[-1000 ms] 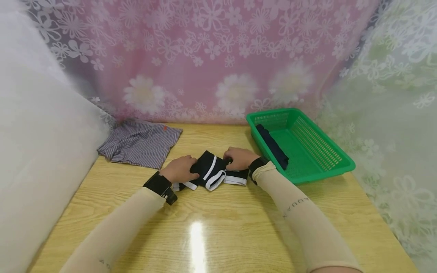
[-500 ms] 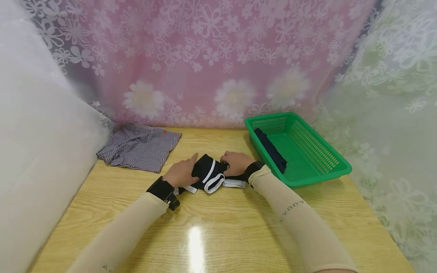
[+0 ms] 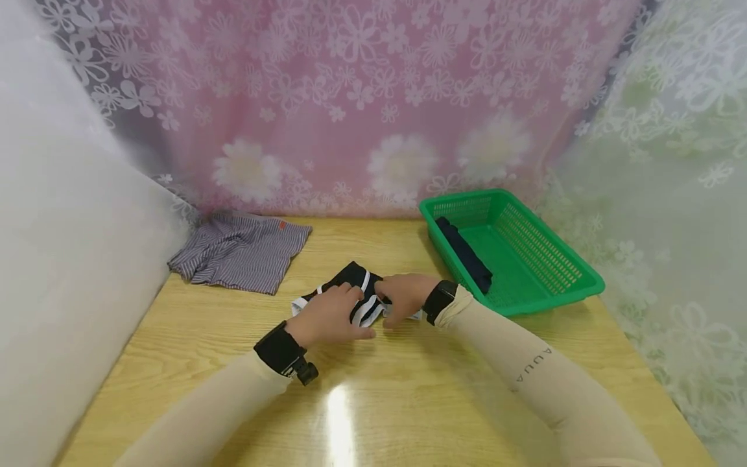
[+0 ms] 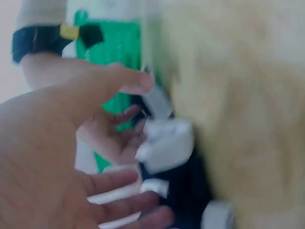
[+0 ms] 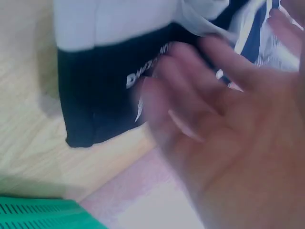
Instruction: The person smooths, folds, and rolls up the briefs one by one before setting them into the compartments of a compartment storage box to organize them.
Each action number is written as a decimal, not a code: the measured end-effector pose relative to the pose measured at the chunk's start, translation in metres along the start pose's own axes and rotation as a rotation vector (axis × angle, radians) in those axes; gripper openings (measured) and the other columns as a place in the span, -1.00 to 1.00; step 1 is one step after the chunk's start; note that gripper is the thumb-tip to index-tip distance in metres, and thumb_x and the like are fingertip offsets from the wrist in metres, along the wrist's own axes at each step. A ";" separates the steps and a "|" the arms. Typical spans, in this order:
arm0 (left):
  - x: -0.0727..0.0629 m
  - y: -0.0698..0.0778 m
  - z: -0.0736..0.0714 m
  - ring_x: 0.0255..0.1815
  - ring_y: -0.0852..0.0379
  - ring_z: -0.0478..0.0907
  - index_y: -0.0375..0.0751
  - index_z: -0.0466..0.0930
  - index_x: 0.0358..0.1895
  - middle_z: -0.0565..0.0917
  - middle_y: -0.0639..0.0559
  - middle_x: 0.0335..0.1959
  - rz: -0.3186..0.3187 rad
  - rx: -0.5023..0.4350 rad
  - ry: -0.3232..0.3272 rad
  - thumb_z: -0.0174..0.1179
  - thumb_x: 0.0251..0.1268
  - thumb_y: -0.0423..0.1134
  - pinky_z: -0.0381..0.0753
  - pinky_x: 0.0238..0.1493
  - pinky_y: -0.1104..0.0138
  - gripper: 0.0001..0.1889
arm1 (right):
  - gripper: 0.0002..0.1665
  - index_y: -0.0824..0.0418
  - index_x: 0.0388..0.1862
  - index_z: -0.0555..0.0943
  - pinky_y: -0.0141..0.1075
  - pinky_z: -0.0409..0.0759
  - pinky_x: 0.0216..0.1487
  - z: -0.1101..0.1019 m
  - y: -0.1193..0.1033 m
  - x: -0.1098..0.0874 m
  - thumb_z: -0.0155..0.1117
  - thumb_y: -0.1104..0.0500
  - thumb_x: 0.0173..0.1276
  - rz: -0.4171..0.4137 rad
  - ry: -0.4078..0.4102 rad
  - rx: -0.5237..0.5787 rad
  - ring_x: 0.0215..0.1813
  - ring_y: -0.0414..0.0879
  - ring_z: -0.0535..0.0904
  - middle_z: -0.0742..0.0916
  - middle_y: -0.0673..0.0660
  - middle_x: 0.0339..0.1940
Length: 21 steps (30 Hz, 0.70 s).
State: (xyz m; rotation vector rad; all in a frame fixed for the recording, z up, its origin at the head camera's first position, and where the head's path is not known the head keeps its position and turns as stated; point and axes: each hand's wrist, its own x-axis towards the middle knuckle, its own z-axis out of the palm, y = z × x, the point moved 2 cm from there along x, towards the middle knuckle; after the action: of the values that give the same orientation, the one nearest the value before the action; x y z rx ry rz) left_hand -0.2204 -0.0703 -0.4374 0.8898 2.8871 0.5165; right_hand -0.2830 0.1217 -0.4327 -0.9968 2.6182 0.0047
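Partly covered: black garment (image 3: 351, 273) under two loose hands

Nearest, pale sleeves (image 3: 218, 402) run off out of sight. The left hand (image 3: 332, 316) lies over the garment, thumb out, fingers slightly apart; the right hand (image 3: 406, 295) stands with thumb parted from bent fingers, neither pinching cloth that I can see. Up close both blur, so I can't tell whether they touch it. The white-trimmed garment lies mid-table (image 3: 420, 389), its front hidden, its lettering (image 5: 138, 78) cut off by the right hand. Farther right, a green basket (image 3: 554, 301) holds a long dark cloth (image 3: 465, 254) along its left wall. Across to the left, a striped cloth (image 3: 251, 259) lies rumpled before a pink flowered curtain (image 3: 327, 117).
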 end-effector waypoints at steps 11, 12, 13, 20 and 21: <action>0.004 -0.013 0.025 -0.41 0.09 0.42 -0.13 0.48 -0.34 0.45 0.05 -0.46 0.014 0.090 0.122 0.39 0.32 -0.25 0.45 -0.35 0.20 -0.78 | -0.71 0.15 -0.18 0.66 -0.02 0.67 -0.13 0.027 0.008 0.003 0.52 0.05 0.22 0.088 0.188 -0.198 -0.15 0.06 0.67 0.69 0.11 -0.23; 0.004 -0.016 0.023 -0.44 0.11 0.40 -0.10 0.49 -0.37 0.45 0.07 -0.48 0.021 0.078 0.128 0.34 0.37 -0.26 0.43 -0.36 0.21 -0.80 | -0.76 0.14 -0.24 0.65 -0.03 0.67 -0.17 0.029 0.012 0.004 0.51 0.07 0.22 0.082 0.204 -0.209 -0.19 0.05 0.66 0.68 0.10 -0.26; 0.005 -0.018 0.021 -0.46 0.13 0.39 -0.08 0.50 -0.40 0.45 0.08 -0.49 0.021 0.057 0.137 0.29 0.41 -0.27 0.43 -0.37 0.22 -0.80 | -0.80 0.12 -0.28 0.64 -0.05 0.65 -0.20 0.030 0.015 0.005 0.48 0.08 0.23 0.071 0.213 -0.207 -0.24 0.02 0.64 0.66 0.08 -0.29; 0.012 -0.036 -0.003 -0.59 0.13 0.29 -0.14 0.48 -0.18 0.40 0.04 -0.53 -0.094 -0.275 0.190 -0.11 0.69 -0.16 0.32 -0.46 0.26 -0.77 | -0.97 0.15 -0.20 0.51 -0.23 0.38 -0.38 0.011 0.031 0.004 0.18 0.23 0.44 0.096 0.325 0.132 -0.48 -0.10 0.44 0.57 0.02 -0.48; 0.013 -0.038 -0.007 -0.58 0.11 0.28 -0.16 0.47 -0.12 0.40 0.01 -0.51 -0.104 -0.329 0.203 -0.14 0.71 -0.16 0.31 -0.45 0.25 -0.77 | -0.97 0.17 -0.15 0.50 -0.24 0.35 -0.39 0.006 0.032 0.003 0.14 0.24 0.47 0.106 0.363 0.189 -0.50 -0.10 0.42 0.55 0.02 -0.50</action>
State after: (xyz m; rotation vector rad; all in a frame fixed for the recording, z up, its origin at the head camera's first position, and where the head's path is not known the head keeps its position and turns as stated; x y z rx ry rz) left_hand -0.2526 -0.0947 -0.4432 0.6676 2.8727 1.0885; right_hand -0.3037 0.1449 -0.4426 -0.8590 2.9231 -0.4278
